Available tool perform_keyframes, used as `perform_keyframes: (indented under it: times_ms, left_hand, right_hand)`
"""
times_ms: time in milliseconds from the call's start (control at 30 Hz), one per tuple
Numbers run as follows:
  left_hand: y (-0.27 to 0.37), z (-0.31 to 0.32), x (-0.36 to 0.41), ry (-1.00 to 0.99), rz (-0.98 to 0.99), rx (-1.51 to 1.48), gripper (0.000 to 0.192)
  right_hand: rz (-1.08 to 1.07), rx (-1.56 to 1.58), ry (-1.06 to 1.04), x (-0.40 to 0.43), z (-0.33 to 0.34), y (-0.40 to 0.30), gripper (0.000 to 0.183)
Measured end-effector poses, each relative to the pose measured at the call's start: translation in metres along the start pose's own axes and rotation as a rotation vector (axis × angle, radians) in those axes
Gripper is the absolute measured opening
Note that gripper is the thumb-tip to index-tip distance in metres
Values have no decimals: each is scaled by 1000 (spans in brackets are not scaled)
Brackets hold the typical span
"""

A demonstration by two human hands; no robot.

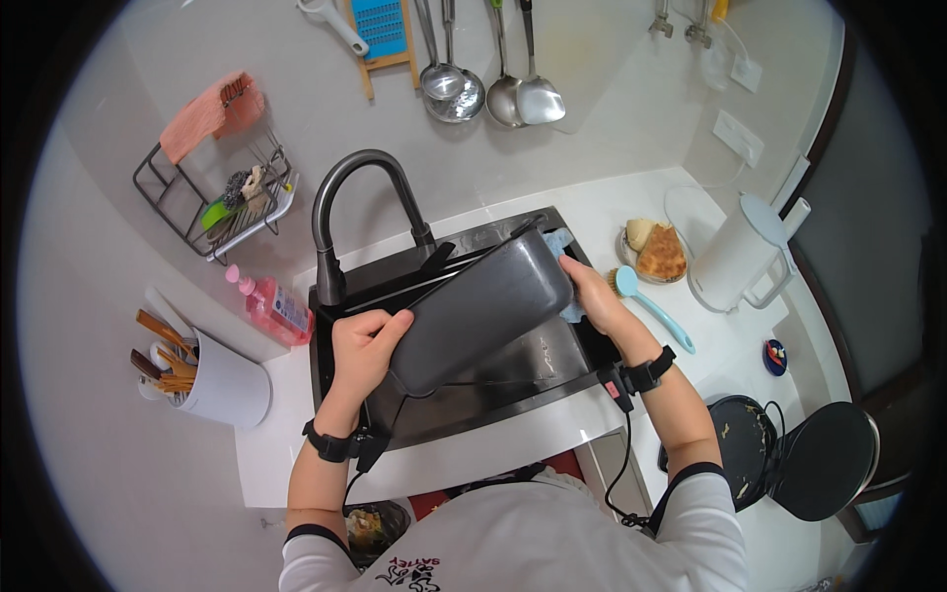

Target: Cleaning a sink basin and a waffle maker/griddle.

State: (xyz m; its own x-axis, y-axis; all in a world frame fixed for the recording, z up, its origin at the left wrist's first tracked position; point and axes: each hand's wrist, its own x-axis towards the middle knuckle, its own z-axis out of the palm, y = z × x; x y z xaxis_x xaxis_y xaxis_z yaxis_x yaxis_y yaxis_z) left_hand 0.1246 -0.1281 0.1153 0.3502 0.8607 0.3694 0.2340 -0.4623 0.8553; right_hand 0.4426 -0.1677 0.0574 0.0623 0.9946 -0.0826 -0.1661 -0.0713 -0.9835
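A dark grey rectangular pan (pixel 484 314) is held tilted over the black sink (pixel 473 429), its smooth underside facing up towards me. My left hand (pixel 366 351) grips its left end, thumb on the outer wall. At the opposite end, my right hand (pixel 595 296) presses a light blue cloth (pixel 556 240) against the pan; most of the cloth is hidden behind the hand and the pan. The pan's inside faces away from me. Behind it arches a dark pull-down faucet (pixel 370 159), and I cannot tell whether water runs.
Left of the sink stand a pink soap bottle (pixel 274 303) and a white utensil holder (pixel 226 381). To the right lie a blue-handled brush (pixel 658 307), a plate of bread (pixel 661 251), a white electric kettle (pixel 740 251) and an open electric griddle (pixel 740 444). Ladles (pixel 451 92) hang on the wall.
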Motion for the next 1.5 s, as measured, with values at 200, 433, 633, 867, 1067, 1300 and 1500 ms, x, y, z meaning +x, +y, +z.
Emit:
perform_keyframes:
  times_ms: [200, 433, 633, 867, 1067, 1300, 1500]
  left_hand:
    - [-15, 5, 3, 92, -37, 12, 43]
    - [-15, 25, 9, 41, -222, -146, 47]
    - [-1, 43, 20, 61, -416, -583, 37]
    - [-13, 29, 30, -69, -492, -1032, 40]
    - [-11, -2, 29, -24, -521, -1124, 36]
    - [-21, -6, 24, -25, -399, -1061, 37]
    - [-8, 7, 18, -68, -295, -1125, 38]
  right_hand:
    - [-337, -258, 92, -21, 35, -34, 46]
    - [-602, -489, 67, -31, 44, -84, 39]
    - [-899, -1486, 343, -42, 111, -71, 30]
    - [-1064, -1366, 85, -69, 150, -10, 43]
    - [-1233, -1564, -10, -69, 83, 34, 45]
    - [-1085, -1251, 545, -70, 64, -11, 42]
    - [-953, -1111, 578, -18, 75, -25, 35]
